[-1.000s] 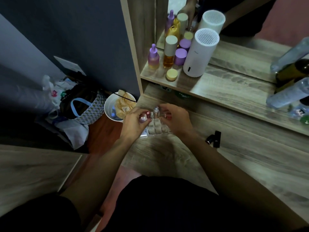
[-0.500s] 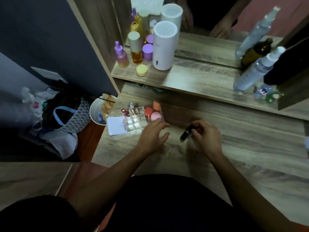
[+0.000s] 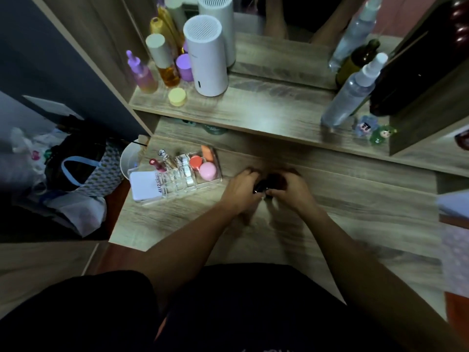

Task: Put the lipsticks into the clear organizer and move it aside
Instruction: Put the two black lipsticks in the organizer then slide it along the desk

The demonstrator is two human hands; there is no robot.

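The clear organizer (image 3: 175,182) stands on the wooden vanity top at the left, near the edge. It holds a red-capped tube (image 3: 156,165), a crystal-topped bottle (image 3: 165,157), an orange and a pink sponge (image 3: 208,170) and a white compact (image 3: 144,185). To its right my left hand (image 3: 242,190) and my right hand (image 3: 289,190) meet over a black lipstick (image 3: 264,186), fingers closed on it from both sides. The lipstick is mostly hidden between my fingers.
A raised shelf (image 3: 253,113) behind carries a white cylinder (image 3: 206,55), purple and amber bottles, a yellow jar, spray bottles (image 3: 352,92) and small figures. A mirror stands above. Left of the vanity, on the floor, are a white bin (image 3: 129,161) and bags.
My hands left the organizer; the right picked up the black lipstick from the vanity top, and the left has now joined it on the lipstick. The camera view shifted right.
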